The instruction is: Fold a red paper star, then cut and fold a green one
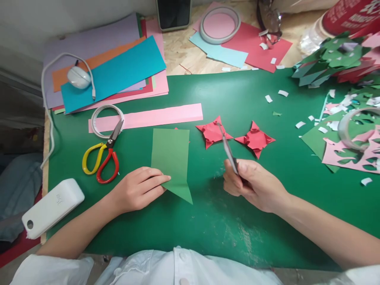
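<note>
My left hand (pixel 142 189) grips a green paper rectangle (pixel 170 152) at its lower left edge, fingers on top and the thumb hidden. The paper's lower part bends at a crease, with one corner pointing to the right. In my right hand (pixel 252 182) is a slim metal tool with a dark handle (pixel 228 149); seen edge-on, its exact kind is unclear. Its tip overlaps a red folded paper star (pixel 212 132) in this view; I cannot tell whether they touch. A second red paper star (pixel 255 139) lies to the right. A small red bit peeks out behind the green paper.
Scissors with yellow and red handles (pixel 102 158) rest against a tape roll (pixel 95 118) and pink strip (pixel 163 114). A white device (pixel 53 208) lies left. Coloured sheets (pixel 118 75) are stacked behind. Cut paper scraps (pixel 350 152) and a green paper flower (pixel 341 53) lie right.
</note>
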Available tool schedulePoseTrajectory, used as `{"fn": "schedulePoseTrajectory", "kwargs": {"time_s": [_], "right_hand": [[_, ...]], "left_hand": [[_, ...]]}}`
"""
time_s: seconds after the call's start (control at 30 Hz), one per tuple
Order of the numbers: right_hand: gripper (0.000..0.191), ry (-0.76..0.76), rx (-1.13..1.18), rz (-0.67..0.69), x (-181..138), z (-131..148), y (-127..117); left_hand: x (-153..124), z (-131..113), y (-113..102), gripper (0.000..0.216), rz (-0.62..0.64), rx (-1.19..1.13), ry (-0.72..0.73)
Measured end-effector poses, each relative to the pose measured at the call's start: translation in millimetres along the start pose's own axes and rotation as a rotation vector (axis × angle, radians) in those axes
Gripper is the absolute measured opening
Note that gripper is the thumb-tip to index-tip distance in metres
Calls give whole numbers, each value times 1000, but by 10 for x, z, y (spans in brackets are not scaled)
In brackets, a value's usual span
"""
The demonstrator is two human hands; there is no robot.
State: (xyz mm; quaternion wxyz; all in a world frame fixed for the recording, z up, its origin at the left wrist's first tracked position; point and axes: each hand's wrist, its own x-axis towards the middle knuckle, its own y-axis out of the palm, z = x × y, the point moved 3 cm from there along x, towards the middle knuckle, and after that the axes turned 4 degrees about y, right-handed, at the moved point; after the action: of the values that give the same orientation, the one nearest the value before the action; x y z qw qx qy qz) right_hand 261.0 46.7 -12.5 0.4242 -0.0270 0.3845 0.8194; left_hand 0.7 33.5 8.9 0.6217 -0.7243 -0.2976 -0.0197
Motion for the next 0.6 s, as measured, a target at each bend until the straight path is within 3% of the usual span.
{"fn": "schedulePoseTrajectory", "kwargs": {"time_s": [0.13, 0.27, 0.47, 0.6], "right_hand": [[69, -32, 27, -12, -10, 73, 53], [76, -50, -122, -120, -63, 148, 41], [63, -269, -768, -541, -151, 251, -89], [36, -586, -1430, -577, -154, 229, -65]], "left_hand": [[-8, 9, 5, 13, 2, -5, 14], [10, 5, -12, 13, 12, 16, 43], [53, -81, -59, 13, 30, 109, 125], [54, -110, -66, 4, 23, 95, 166]]}}
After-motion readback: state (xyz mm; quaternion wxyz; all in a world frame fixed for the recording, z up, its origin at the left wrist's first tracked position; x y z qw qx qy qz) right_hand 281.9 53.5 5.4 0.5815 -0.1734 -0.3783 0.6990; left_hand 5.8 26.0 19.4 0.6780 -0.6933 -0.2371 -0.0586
